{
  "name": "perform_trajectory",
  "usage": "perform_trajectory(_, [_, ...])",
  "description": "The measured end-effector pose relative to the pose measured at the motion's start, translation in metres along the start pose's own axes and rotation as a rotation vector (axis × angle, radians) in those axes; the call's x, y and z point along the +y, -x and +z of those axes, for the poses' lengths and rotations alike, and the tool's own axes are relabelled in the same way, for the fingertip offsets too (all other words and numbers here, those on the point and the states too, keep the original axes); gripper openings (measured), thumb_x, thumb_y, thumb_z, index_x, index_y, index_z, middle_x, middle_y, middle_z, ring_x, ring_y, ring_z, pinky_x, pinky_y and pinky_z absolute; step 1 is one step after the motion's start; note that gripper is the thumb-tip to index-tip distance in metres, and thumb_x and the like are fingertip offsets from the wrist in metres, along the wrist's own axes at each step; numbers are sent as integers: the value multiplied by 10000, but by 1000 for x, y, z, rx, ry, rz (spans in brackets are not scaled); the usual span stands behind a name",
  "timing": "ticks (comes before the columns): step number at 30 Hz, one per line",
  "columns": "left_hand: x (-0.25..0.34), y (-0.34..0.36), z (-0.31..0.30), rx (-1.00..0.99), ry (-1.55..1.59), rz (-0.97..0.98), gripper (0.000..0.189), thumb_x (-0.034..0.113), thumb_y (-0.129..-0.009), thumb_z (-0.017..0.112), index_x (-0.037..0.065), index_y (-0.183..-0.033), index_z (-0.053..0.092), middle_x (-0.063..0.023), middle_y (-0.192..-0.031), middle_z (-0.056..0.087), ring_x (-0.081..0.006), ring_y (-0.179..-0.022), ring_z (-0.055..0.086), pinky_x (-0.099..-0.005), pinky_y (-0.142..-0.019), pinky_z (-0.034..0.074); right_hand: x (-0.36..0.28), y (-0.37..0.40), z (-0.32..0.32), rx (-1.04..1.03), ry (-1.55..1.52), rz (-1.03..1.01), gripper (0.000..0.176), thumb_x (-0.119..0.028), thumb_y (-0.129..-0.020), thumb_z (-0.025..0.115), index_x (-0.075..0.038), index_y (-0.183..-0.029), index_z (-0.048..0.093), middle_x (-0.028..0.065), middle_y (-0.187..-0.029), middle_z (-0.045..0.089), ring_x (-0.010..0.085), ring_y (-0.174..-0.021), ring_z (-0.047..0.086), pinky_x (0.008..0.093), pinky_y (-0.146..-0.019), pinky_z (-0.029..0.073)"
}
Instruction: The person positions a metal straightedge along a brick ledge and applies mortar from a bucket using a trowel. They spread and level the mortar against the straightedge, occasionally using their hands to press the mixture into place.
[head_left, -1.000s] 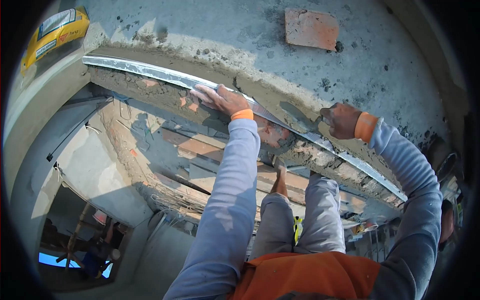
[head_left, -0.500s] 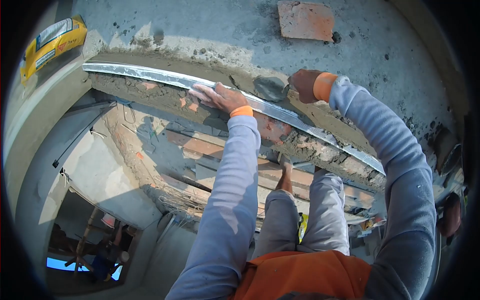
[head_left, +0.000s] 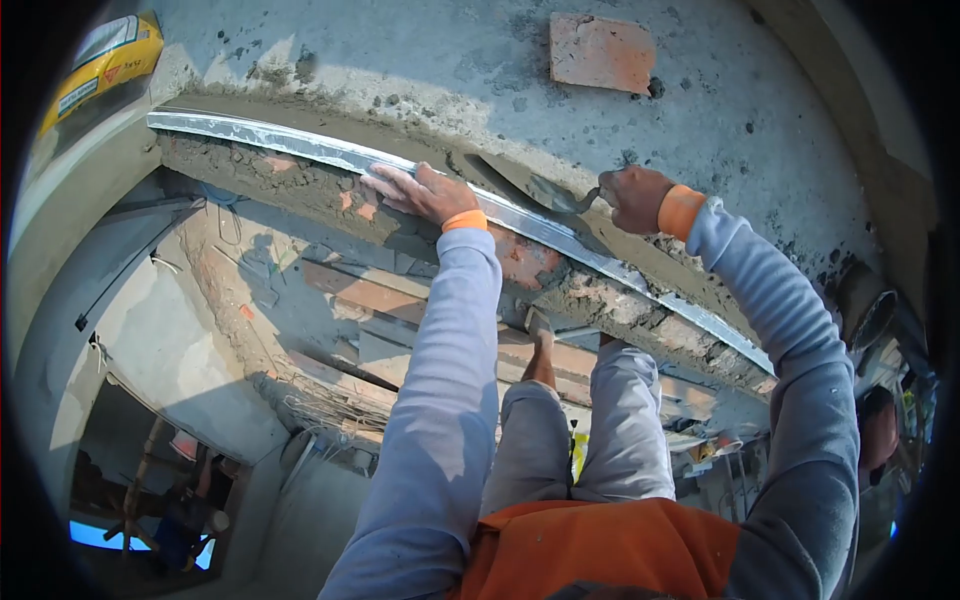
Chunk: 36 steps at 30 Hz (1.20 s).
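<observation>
A long metal straightedge (head_left: 275, 138), smeared with mortar, lies along the edge of the concrete ledge. My left hand (head_left: 425, 193) grips it near its middle, fingers bent over it and dusty with mortar. Just beyond the bar, my right hand (head_left: 636, 198) is closed round the handle of a trowel (head_left: 548, 192). The trowel's blade points left and lies low over a strip of wet mortar (head_left: 385, 140) behind the straightedge. Its tip seems to touch the mortar. Rough mortar and exposed brick (head_left: 525, 258) show on the near face below the bar.
A broken brick piece (head_left: 602, 54) lies on the concrete slab beyond my hands. A yellow bag (head_left: 105, 70) stands at the upper left. Below, wooden planks (head_left: 365, 292) run near my legs. At the lower left, a person (head_left: 190, 515) is partly visible through an opening.
My right hand has moved right and slightly nearer, and the trowel blade now shows longer and thinner. My left hand stays on the straightedge. The whole view has shifted a little.
</observation>
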<state>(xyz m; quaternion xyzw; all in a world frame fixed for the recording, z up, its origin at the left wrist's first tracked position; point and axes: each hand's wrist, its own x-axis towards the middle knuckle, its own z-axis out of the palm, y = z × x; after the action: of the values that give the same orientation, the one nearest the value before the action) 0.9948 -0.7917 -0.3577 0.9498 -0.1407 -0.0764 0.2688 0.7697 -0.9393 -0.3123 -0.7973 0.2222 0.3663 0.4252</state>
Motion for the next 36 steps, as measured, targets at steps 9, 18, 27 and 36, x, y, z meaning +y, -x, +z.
perform_trajectory(9, [6, 1, -4, -11, 14, -19, 664, 215, -936, 326, 5, -1503, 53, -188, -1578, -2, -393, -1440, 54, -432, -1181, 106, 57, 105, 64, -242, 107, 221, 333, -42, -709, 553, -38, -1037, 608, 177, -880, 675, 360, -877, 666, 440, -760, 540])
perform_trajectory(18, [-4, 0, 0, -19, -325, 109, 535, 138, -950, 373, -48, -1434, 242, -224, -1558, 76, -368, -1449, 17, -433, -1194, 90, 91, 272, 116, -266, -133, 465, 417, -171, -708, 614, -42, -1105, 604, 208, -883, 664, 390, -861, 650, 445, -791, 529])
perform_trajectory(27, [16, 3, 0, -343, -1565, 366, 285, 164, -924, 486, 5, -1095, 648, -173, -1276, 505, -431, -1406, 144, -516, -1180, -21, -3, 306, 173, 413, -563, 452, 322, -209, -728, 627, -40, -996, 568, 218, -765, 616, 416, -735, 609, 465, -634, 505])
perform_trajectory(36, [-67, -41, 25, -10, -1247, 336, 426, 243, -944, 452, 14, -1303, 472, -194, -1453, 341, -392, -1376, 251, -462, -1093, 250, -42, 428, 342, 655, -696, 914, 291, -216, -735, 617, -46, -959, 545, 227, -757, 607, 451, -724, 587, 487, -651, 478])
